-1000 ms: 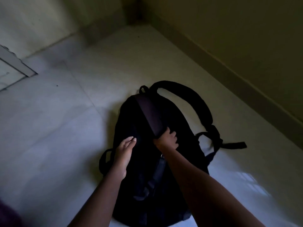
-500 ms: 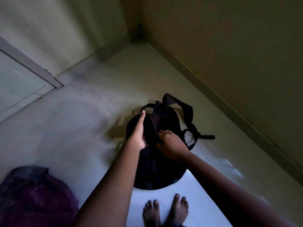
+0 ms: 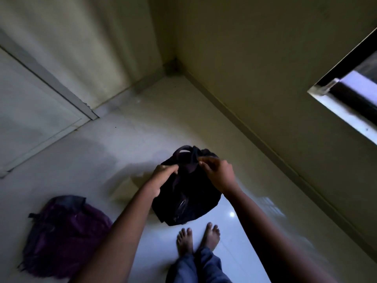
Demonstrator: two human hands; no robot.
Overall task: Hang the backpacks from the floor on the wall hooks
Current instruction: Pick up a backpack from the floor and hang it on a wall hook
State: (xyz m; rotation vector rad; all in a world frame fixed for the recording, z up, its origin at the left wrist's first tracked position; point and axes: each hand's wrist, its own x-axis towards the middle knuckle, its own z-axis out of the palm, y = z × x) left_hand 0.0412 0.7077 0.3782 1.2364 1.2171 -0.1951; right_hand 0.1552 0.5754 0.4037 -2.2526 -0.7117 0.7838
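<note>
Two backpacks are in view: a black backpack (image 3: 186, 197) gripped at its top by both hands, and a purple backpack (image 3: 61, 235) lying on the pale floor (image 3: 102, 160) to the left. The left hand (image 3: 163, 176) and right hand (image 3: 219, 173) each have fingers closed on the dark top fabric. The black bag appears lifted above the two bare feet (image 3: 196, 237), though dim light makes that uncertain.
</note>
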